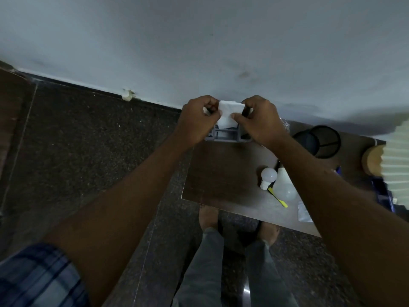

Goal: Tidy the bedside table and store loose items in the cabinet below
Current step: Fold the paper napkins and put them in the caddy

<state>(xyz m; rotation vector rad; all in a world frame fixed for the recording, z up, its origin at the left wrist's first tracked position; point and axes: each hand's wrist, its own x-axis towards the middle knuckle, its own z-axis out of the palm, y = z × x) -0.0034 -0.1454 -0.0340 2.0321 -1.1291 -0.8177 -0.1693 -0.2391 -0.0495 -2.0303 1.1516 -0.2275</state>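
Over the far left corner of the surface (pixel 221 173), head view: both hands are up by the wall, working one piece of white tissue (pixel 229 115). Left hand (pixel 195 122) pinches its left edge, fingers curled; right hand (pixel 262 122) pinches the lower right edge between thumb and forefinger. Tissue hangs just above a grey slotted organizer (pixel 228 138) standing at the surface's back edge; can't tell whether it touches it. Looks like folding or tucking the tissue in, judged from the grip only. Task seems early to midway: plenty is loose. A small white bulb (pixel 268 177) lies touching a larger bulb (pixel 284 187), a yellow stick-like item (pixel 279 200) runs under them, and a clear packet (pixel 304 212) sits near the front edge. Black mesh cup (pixel 325 140) and pleated lamp (pixel 397 165) stand at right. Cabinet below is not in view, so nothing shows as stored yet.
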